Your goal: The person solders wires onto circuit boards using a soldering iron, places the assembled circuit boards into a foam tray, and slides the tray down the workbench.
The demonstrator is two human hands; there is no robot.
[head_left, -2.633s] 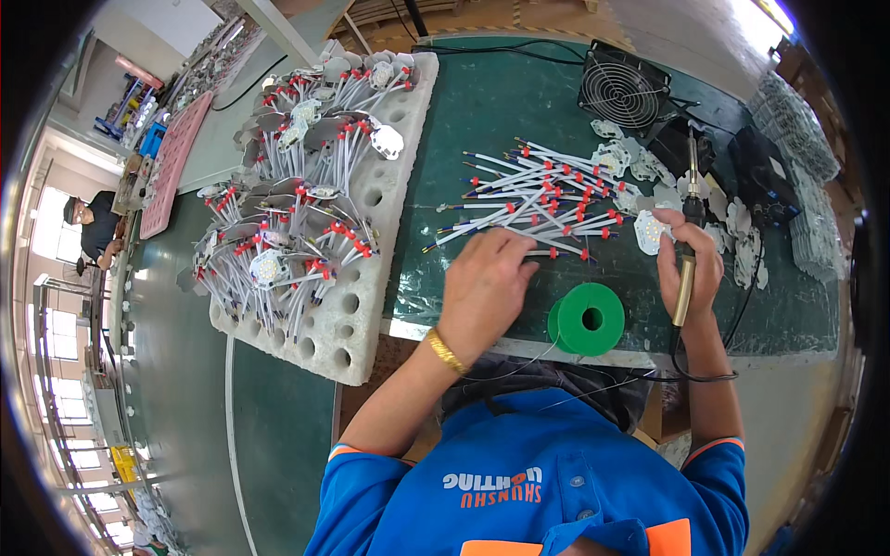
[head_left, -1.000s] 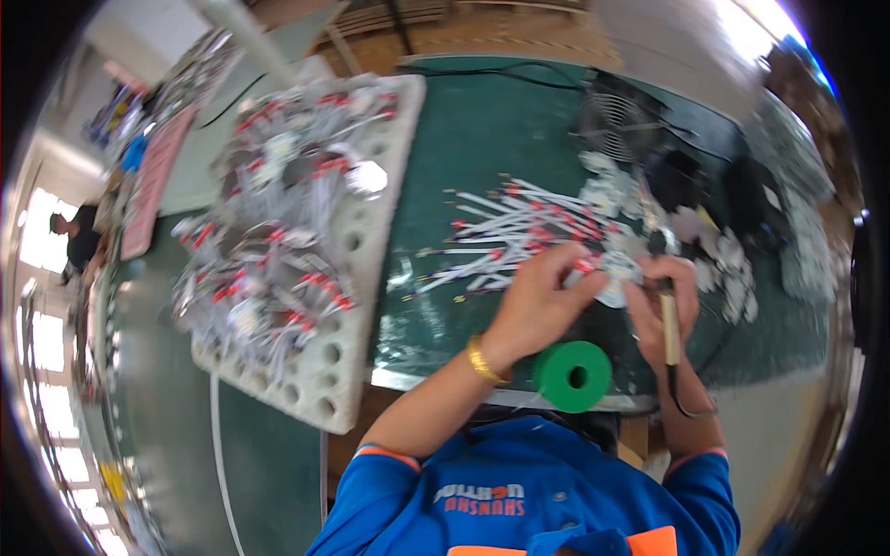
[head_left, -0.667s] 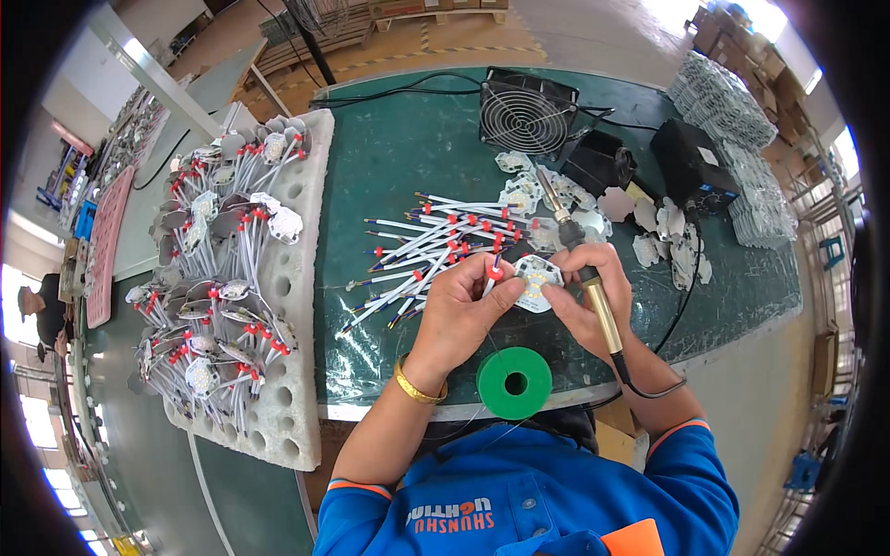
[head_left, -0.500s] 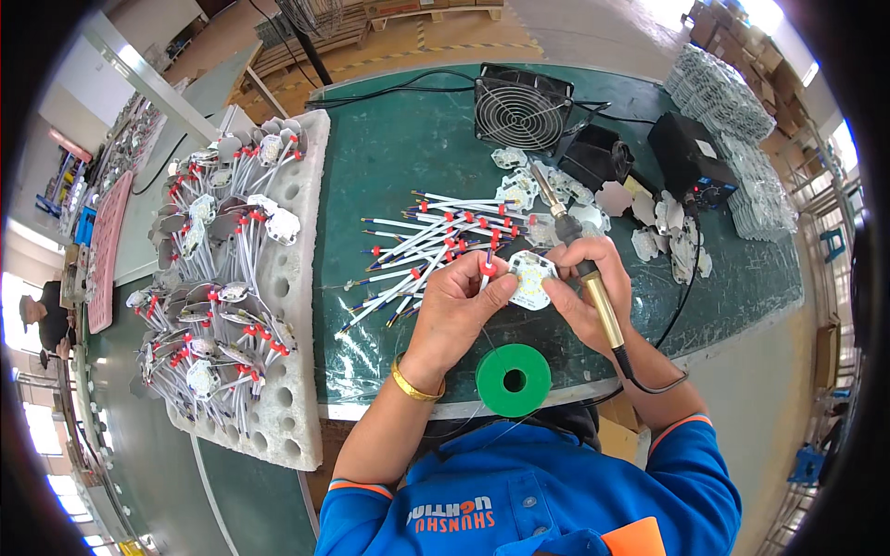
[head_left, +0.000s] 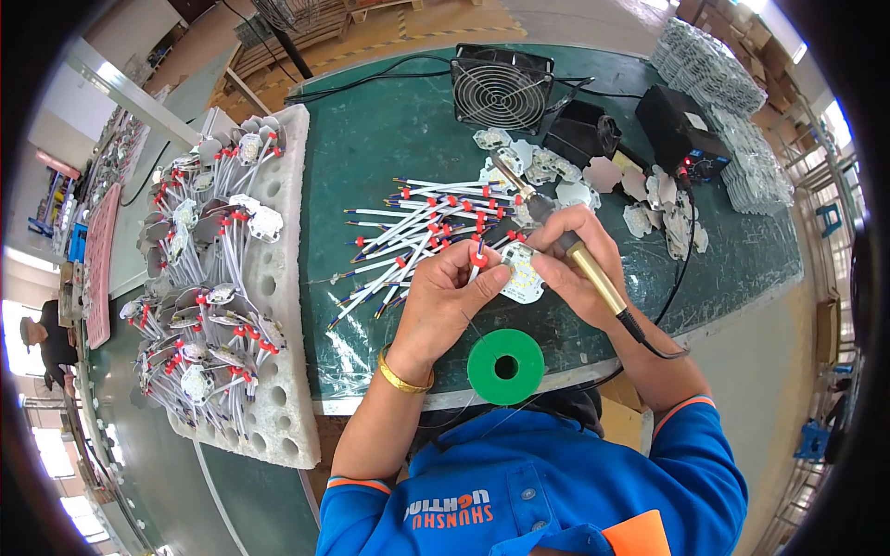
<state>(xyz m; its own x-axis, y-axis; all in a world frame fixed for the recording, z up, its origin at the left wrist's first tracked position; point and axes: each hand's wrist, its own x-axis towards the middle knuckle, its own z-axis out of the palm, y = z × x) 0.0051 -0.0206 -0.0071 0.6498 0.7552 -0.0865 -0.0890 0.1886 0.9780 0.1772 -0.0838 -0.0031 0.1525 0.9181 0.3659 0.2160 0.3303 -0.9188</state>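
Observation:
My left hand [head_left: 456, 285] pinches a white cable [head_left: 478, 258] with a red collar, close against a white LED circuit board [head_left: 522, 276]. My right hand [head_left: 582, 261] is closed round a soldering iron [head_left: 593, 274] with a brass-coloured handle, its tip pointing up and away to the left. The thumb and fingers of that same hand also hold the board's right edge. Below both hands is a green spool [head_left: 505, 367] of thin wire. Several white cables with red collars [head_left: 417, 227] lie in a heap just beyond my left hand.
A foam tray [head_left: 289, 278] at the left carries bundles of wired boards. Across the green table [head_left: 371, 120] stand a black fan [head_left: 502, 88], an iron holder [head_left: 582, 134] and a black soldering station [head_left: 681, 134]. Loose boards [head_left: 667, 208] lie nearby; stacked boards [head_left: 732, 111] rise at the far right.
The whole view has shifted slightly. Both hands stay together at the board, which has turned a little and is more covered by my fingers. The soldering iron remains in my right hand.

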